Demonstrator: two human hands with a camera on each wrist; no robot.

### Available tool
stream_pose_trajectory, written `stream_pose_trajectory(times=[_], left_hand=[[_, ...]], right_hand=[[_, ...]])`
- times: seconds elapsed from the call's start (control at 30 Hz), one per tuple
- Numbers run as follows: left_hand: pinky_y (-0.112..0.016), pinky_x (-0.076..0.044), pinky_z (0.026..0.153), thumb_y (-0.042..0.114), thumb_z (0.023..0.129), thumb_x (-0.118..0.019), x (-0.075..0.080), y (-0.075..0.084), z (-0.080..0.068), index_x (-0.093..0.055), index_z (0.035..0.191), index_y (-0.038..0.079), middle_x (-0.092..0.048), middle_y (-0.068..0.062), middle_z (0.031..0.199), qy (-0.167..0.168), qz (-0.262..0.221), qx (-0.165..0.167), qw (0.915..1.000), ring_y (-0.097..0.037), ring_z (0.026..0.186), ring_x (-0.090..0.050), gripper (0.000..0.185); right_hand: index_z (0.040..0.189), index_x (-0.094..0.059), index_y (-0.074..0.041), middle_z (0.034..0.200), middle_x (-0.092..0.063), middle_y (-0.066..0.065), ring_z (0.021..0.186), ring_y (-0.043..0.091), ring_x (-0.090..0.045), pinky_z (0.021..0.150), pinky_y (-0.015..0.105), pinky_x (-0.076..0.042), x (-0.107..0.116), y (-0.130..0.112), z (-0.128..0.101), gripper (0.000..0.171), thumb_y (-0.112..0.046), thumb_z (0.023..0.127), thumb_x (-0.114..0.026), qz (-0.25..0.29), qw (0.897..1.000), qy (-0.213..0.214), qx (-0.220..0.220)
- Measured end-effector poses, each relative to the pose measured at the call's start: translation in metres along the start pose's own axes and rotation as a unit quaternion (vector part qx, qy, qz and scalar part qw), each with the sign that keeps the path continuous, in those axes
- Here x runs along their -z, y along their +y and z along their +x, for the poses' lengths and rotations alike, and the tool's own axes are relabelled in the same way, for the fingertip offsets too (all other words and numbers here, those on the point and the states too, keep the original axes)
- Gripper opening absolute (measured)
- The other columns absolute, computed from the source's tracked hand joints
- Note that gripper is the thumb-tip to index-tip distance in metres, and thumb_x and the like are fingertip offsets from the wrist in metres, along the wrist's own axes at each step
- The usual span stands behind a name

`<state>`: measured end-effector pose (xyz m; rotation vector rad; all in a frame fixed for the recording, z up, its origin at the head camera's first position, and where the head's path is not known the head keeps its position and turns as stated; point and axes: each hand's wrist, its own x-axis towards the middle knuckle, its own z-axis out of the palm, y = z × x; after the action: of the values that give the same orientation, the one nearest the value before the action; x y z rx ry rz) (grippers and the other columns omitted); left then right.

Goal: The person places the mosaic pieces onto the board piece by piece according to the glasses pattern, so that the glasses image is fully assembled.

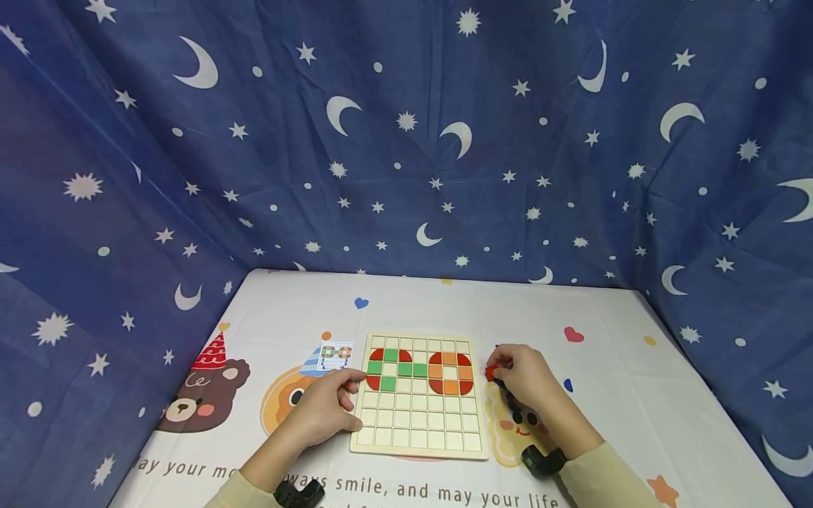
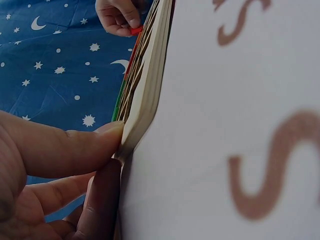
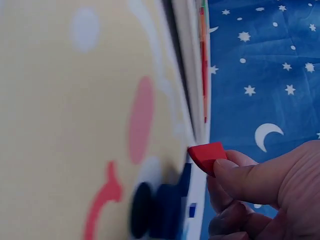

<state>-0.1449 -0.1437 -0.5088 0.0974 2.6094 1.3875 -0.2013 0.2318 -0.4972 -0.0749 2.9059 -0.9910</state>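
Observation:
A wooden grid board (image 1: 419,416) lies on the table, its top rows filled with red, green and orange tiles (image 1: 419,370). My left hand (image 1: 327,409) rests at the board's left edge, thumb and fingers (image 2: 75,150) pressing the board's side (image 2: 145,85). My right hand (image 1: 524,377) sits just right of the board and pinches a small red tile (image 1: 490,373); the right wrist view shows the red tile (image 3: 206,155) between thumb and finger, close to the board's edge (image 3: 192,75). A small pattern card (image 1: 334,355) lies left of the board.
The white tablecloth (image 1: 635,395) carries printed cartoon bears, hearts and a line of text along the front. A blue curtain (image 1: 406,141) with stars and moons closes in the table at the back and both sides.

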Motion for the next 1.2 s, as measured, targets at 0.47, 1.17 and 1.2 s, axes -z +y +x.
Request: stream_pose_trajectory(times=[0.47,1.17,1.2], left_hand=[[-0.025,-0.049,0.072,-0.006,0.061,-0.096,0.000,0.001,0.000,-0.071,0.134,0.013,-0.062,-0.001,0.105,-0.001,0.001,-0.004,1.0000,-0.015,0.082,-0.059,0.080],[-0.025,-0.050,0.072,-0.007,0.061,-0.095,0.001,0.001,0.000,-0.072,0.134,0.013,-0.062,-0.001,0.104,-0.001,-0.001,0.000,1.0000,-0.015,0.082,-0.060,0.080],[-0.025,-0.049,0.072,-0.007,0.061,-0.095,0.001,0.001,0.000,-0.072,0.134,0.013,-0.062,-0.001,0.105,-0.001,-0.001,-0.001,1.0000,-0.015,0.082,-0.060,0.080]], right_hand=[[0.091,-0.081,-0.020,0.088,-0.075,-0.002,0.079,0.018,-0.059,0.068,0.030,-0.050,-0.012,-0.045,-0.010,0.020,-0.001,0.094,-0.077,0.082,0.997,0.003,0.006],[0.084,-0.080,-0.019,0.088,-0.075,-0.007,0.086,0.012,-0.062,0.077,0.031,-0.053,-0.085,-0.105,-0.006,0.017,-0.004,0.092,-0.080,0.078,0.993,-0.023,0.087],[0.085,-0.080,-0.019,0.088,-0.075,-0.007,0.085,0.012,-0.062,0.077,0.031,-0.053,-0.086,-0.106,-0.006,0.017,-0.004,0.092,-0.081,0.075,0.993,-0.022,0.088]])
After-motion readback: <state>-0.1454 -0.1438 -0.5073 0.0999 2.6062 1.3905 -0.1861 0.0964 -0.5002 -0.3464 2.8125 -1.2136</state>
